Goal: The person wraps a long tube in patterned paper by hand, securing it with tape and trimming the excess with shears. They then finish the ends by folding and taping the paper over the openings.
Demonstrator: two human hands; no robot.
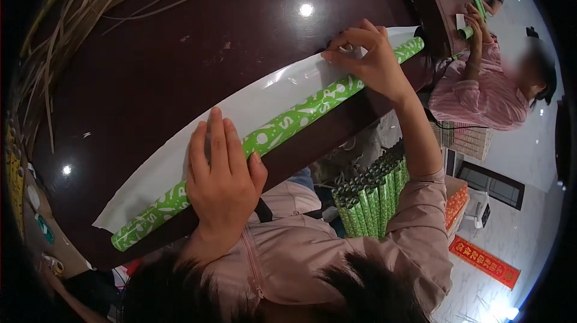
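Observation:
A long roll of glossy green wrapping paper (300,113) with white letters and shapes lies slantwise along the near side of the dark table. Its white underside (270,91) spreads out flat behind the roll. My left hand (222,172) rests over the roll's left part, fingers stretched out on the white sheet and thumb beside the green tube. Toward the right end, my right hand (372,61) arches over the roll, thumb and forefinger pinched together at the sheet's far edge. What the pinch encloses is partly hidden by the fingers.
Long dry strips (66,40) lie at the table's upper left. Below the table's edge stands a bundle of finished green rolls (372,203). A co-worker in a pink striped shirt (475,94) holds a green roll at another table; a second person sits farther back.

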